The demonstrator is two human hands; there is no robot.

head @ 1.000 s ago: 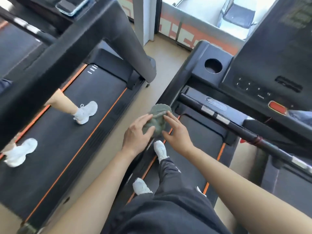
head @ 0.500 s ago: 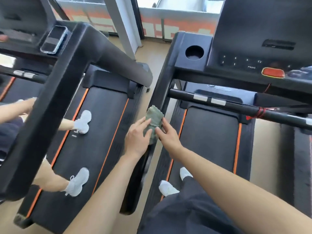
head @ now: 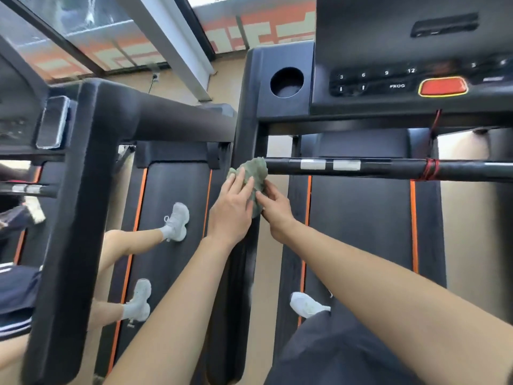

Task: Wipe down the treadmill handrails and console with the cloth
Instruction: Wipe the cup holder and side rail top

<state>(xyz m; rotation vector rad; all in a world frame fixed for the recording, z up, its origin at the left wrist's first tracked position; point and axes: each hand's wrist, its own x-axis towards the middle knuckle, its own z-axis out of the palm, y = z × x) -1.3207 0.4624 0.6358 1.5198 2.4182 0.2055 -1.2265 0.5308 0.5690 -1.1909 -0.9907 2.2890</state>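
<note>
Lighting: bright daylight from the clear glazed window wall (head: 83,31), washed out with glare. Shadows: soft. Edges: wide-angle bowing. Sharpness: slightly soft throughout.

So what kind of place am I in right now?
Most likely a gym: the treadmill underfoot has a console with numbered keys and a red button, and a second treadmill alongside carries another person in white trainers.
</note>
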